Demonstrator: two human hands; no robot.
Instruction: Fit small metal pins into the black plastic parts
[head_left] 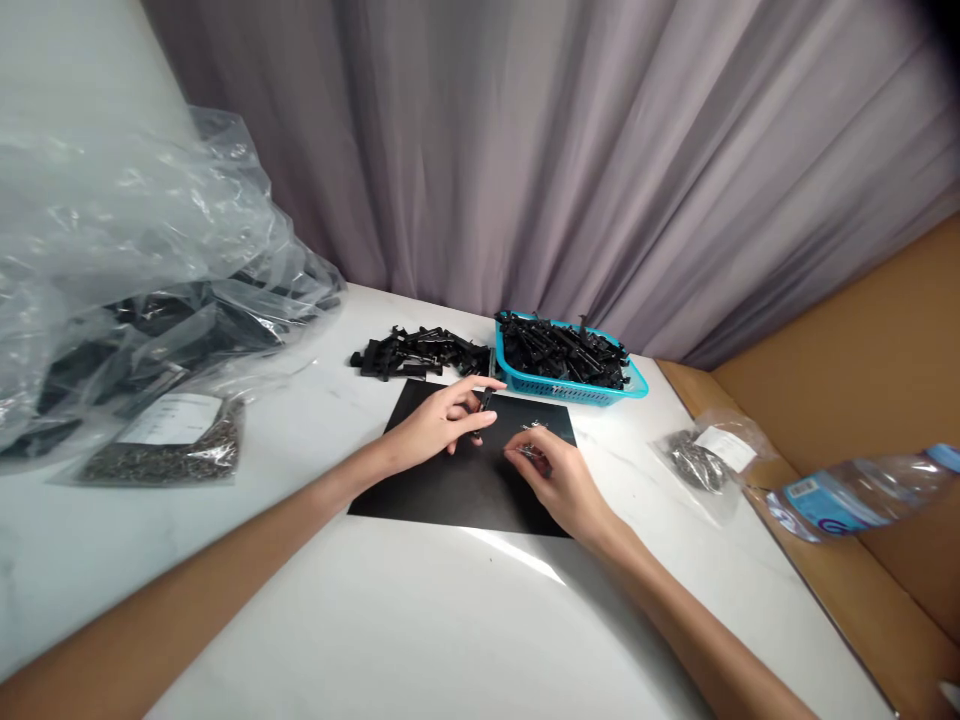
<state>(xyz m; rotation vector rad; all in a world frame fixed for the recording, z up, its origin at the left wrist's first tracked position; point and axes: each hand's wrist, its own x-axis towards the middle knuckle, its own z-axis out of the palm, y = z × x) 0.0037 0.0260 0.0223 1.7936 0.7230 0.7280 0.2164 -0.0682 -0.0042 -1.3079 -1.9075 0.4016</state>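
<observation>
Over a black mat [450,490], my left hand [442,418] is closed around a small black plastic part [484,402], held between thumb and fingers. My right hand [551,475] is down at the mat's right side, its fingers pinched together beside a little pile of small shiny metal pieces [535,428]. What sits between those right fingertips, if anything, is too small to make out. The two hands are apart from each other.
Behind the mat stand a blue basket [559,390] full of black parts and a heap of similar parts [420,352]. Bags of small metal pieces lie left [172,440] and right [701,460]. A large clear bag [150,230] and a plastic bottle [855,495] flank them.
</observation>
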